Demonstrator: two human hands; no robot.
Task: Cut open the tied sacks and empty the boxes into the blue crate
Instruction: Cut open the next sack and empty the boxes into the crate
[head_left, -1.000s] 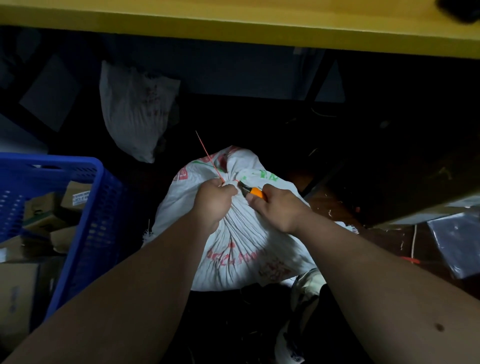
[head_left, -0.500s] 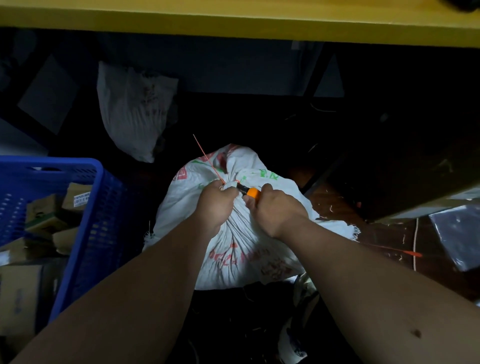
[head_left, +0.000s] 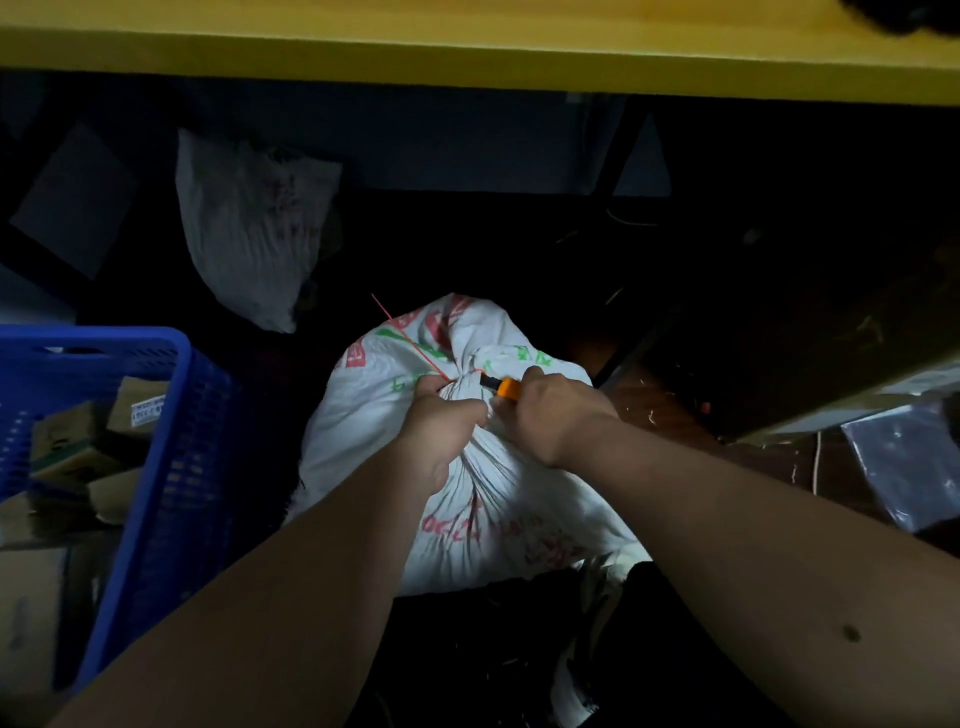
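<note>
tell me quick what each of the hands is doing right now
Left hand: gripping the gathered neck of the white sack.
Right hand: holding the orange cutter at the sack's tie.

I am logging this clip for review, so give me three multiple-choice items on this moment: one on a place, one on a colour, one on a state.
1. Where is the crate relative to the tied sack?
A. on the person's left
B. on the person's right
C. on top of the sack

2. What colour is the knife handle?
A. green
B. orange
C. white

3. What is the left hand doing?
A. lying flat on the floor
B. reaching into the crate
C. gripping the sack's gathered neck

Answers:
1 A, the crate stands at the left edge of the view.
2 B, orange shows above the right hand.
3 C, its fingers are curled round the bunched cloth.
</note>
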